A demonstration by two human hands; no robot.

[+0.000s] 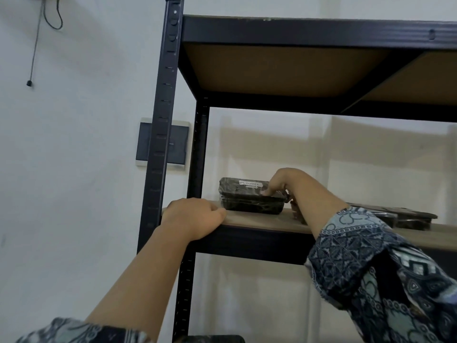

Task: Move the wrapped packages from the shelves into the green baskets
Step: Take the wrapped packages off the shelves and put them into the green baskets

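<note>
Package point(252, 198), black-wrapped with a white label point(249, 183), sits near the left end of the shelf point(259, 222), well back from the front lip. The right hand point(286, 184) grips its right end, thumb pressed on top and fingers point(295, 210) curled round the side, probably to drag it forward before lifting. The left hand point(193, 216) curls its fingers over the shelf's front edge, likely bracing the body for the high reach. Other packages point(405, 217) lie further right on the same shelf. No green basket is in view.
</note>
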